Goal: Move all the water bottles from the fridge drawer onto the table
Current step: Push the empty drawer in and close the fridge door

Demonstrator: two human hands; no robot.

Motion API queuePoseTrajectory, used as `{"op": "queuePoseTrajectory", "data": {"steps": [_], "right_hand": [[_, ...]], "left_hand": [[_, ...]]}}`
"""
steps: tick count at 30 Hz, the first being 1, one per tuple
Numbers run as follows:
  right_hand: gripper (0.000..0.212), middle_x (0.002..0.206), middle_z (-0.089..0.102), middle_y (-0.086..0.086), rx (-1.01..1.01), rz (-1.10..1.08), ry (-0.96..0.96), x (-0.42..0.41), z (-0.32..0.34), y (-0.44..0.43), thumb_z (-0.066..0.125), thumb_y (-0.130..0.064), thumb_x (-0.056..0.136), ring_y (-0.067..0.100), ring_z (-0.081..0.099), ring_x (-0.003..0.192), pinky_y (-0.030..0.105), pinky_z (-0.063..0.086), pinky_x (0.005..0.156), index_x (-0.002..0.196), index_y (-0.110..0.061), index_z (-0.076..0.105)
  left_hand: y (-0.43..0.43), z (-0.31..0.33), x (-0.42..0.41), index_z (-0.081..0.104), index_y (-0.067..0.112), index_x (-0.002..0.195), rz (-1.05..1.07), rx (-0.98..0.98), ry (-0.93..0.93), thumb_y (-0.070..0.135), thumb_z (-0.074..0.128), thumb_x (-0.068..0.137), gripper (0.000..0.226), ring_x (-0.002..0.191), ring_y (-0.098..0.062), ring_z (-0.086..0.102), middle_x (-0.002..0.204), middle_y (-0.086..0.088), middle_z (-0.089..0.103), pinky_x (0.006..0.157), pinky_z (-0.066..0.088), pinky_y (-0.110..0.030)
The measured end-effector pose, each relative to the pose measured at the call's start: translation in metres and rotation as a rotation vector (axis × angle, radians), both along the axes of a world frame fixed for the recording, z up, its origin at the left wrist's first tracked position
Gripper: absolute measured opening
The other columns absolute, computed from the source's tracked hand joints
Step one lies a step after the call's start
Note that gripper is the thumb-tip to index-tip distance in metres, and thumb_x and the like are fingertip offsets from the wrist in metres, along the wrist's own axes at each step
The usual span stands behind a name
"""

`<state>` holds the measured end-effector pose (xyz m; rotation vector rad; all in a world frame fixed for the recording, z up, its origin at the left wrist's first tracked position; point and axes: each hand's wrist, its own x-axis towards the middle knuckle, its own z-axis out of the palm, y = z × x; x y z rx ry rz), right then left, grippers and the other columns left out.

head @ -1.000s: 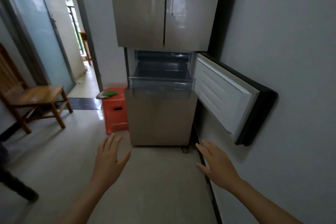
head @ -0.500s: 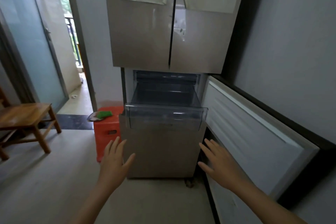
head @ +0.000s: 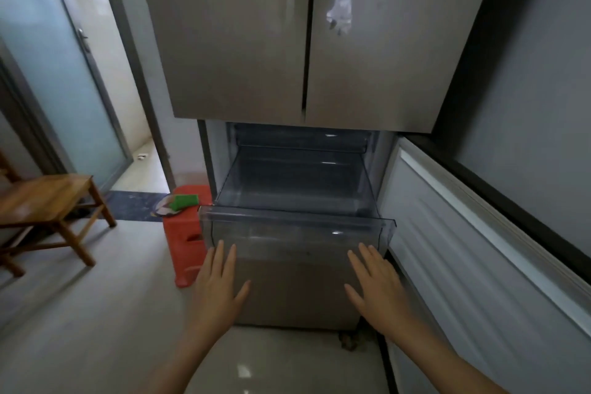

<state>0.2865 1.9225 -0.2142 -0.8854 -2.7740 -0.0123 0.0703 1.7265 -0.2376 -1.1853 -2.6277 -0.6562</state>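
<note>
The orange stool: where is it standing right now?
In the head view, the orange stool stands on the floor at the left side of the fridge, beside the pulled-out clear drawer and just beyond the left hand.

The pale floor (head: 96, 313) carries the fridge (head: 240, 41), an orange stool (head: 185, 243) beside it and a wooden chair (head: 48, 198).

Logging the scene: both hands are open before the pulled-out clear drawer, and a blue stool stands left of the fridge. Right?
No: the head view shows a red stool, not blue. The left hand and right hand are open before the pulled-out drawer.
</note>
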Motion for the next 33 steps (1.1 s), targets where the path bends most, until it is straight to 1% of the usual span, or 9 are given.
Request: {"op": "queuePoseTrajectory", "data": {"steps": [4, 8, 12, 17, 19, 22, 28, 30, 33], "right_hand": [[0.086, 0.129, 0.055, 0.017, 0.161, 0.064, 0.112, -0.045, -0.009, 0.049, 0.084, -0.032, 0.055, 0.03, 0.039, 0.124, 0.049, 0.044, 0.094, 0.127, -0.012, 0.041], [0.086, 0.139, 0.041, 0.016, 0.256, 0.114, 0.132, -0.069, -0.032, 0.071, 0.08, -0.021, 0.056, 0.031, 0.023, 0.135, 0.047, 0.012, 0.109, 0.131, -0.012, 0.039], [0.096, 0.143, 0.03, 0.012, 0.24, 0.127, 0.117, -0.069, -0.056, 0.088, 0.079, -0.017, 0.055, 0.023, -0.008, 0.144, 0.045, 0.002, 0.111, 0.138, -0.014, 0.031], [0.077, 0.156, -0.006, 0.007, 0.331, 0.132, 0.182, -0.076, -0.07, 0.095, 0.047, -0.018, 0.069, 0.024, -0.004, 0.144, 0.047, 0.002, 0.113, 0.14, -0.016, 0.019], [0.071, 0.156, -0.007, 0.007, 0.353, 0.113, 0.193, -0.078, -0.075, 0.094, 0.038, -0.019, 0.072, 0.024, -0.003, 0.144, 0.049, 0.003, 0.113, 0.141, -0.016, 0.02], [0.068, 0.156, -0.008, 0.007, 0.385, 0.09, 0.198, -0.079, -0.078, 0.097, 0.034, -0.021, 0.073, 0.025, -0.004, 0.144, 0.048, 0.0, 0.113, 0.14, -0.016, 0.022], [0.064, 0.156, -0.009, 0.007, 0.462, 0.044, 0.186, -0.085, -0.083, 0.098, 0.034, -0.024, 0.072, 0.026, -0.005, 0.144, 0.048, -0.002, 0.113, 0.135, -0.015, 0.031], [0.065, 0.156, -0.009, 0.007, 0.483, 0.031, 0.168, -0.087, -0.084, 0.101, 0.037, -0.023, 0.071, 0.026, -0.005, 0.144, 0.048, -0.002, 0.113, 0.135, -0.014, 0.031], [0.084, 0.156, -0.009, 0.007, 0.483, 0.027, 0.12, -0.102, -0.08, 0.111, 0.069, -0.02, 0.061, 0.026, -0.006, 0.144, 0.047, -0.002, 0.113, 0.136, -0.013, 0.032]], "left_hand": [[0.041, 0.003, -0.028, 0.03, 0.008, 0.141, 0.033, -0.075, 0.04, 0.033, 0.079, 0.068, 0.091, 0.136, -0.031, 0.022, 0.147, -0.021, 0.031, 0.101, 0.032, -0.05], [0.057, -0.004, -0.043, 0.027, 0.011, 0.14, 0.07, -0.148, 0.131, 0.038, 0.085, 0.055, 0.107, 0.131, -0.032, 0.032, 0.142, -0.019, 0.037, 0.096, 0.034, -0.048], [0.058, -0.014, -0.061, 0.028, 0.012, 0.14, 0.067, -0.153, 0.227, 0.036, 0.088, 0.049, 0.111, 0.14, -0.032, 0.011, 0.145, -0.018, 0.03, 0.095, 0.035, -0.052], [0.057, -0.039, -0.09, 0.017, 0.018, 0.146, 0.001, -0.188, 0.296, 0.04, 0.071, 0.065, 0.099, 0.143, -0.026, -0.011, 0.153, -0.017, 0.011, 0.11, 0.017, -0.051], [0.054, -0.047, -0.096, 0.002, 0.023, 0.149, -0.024, -0.203, 0.302, 0.045, 0.043, 0.073, 0.089, 0.143, -0.028, -0.01, 0.156, -0.012, -0.006, 0.112, 0.001, -0.046], [0.056, -0.054, -0.097, -0.003, 0.025, 0.148, -0.031, -0.173, 0.263, 0.046, 0.034, 0.073, 0.086, 0.143, -0.028, -0.009, 0.156, -0.009, -0.011, 0.11, -0.001, -0.046], [0.063, -0.061, -0.102, -0.003, 0.022, 0.148, -0.081, -0.073, 0.269, 0.043, 0.04, 0.071, 0.09, 0.143, -0.032, -0.009, 0.155, -0.012, -0.012, 0.113, -0.004, -0.043], [0.069, -0.062, -0.105, -0.002, 0.021, 0.148, -0.114, -0.075, 0.267, 0.041, 0.06, 0.067, 0.104, 0.143, -0.033, -0.009, 0.155, -0.013, -0.012, 0.113, -0.003, -0.043], [0.083, -0.055, -0.122, -0.001, 0.02, 0.148, -0.127, -0.131, 0.193, 0.035, 0.087, 0.044, 0.137, 0.143, -0.033, -0.007, 0.155, -0.013, -0.011, 0.112, -0.003, -0.044]]}}
